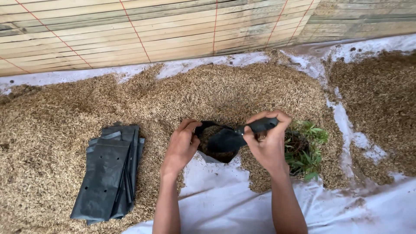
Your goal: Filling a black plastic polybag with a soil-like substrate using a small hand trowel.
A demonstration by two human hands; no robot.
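Note:
A black plastic grow bag [223,141] lies on its side in front of me with its mouth held apart. My left hand [181,147] grips the bag's left rim, and my right hand [266,141] pinches the rolled right rim. Brown husk fill shows inside the bag's mouth. A small green seedling [305,149] with dark soil at its roots rests just right of my right hand, partly hidden by it.
A stack of flat black grow bags [108,173] lies at the left on a wide heap of rice husk [173,95]. White sheeting [225,203] covers the ground near me. A bamboo wall [173,30] closes the back. Darker husk [377,99] lies right.

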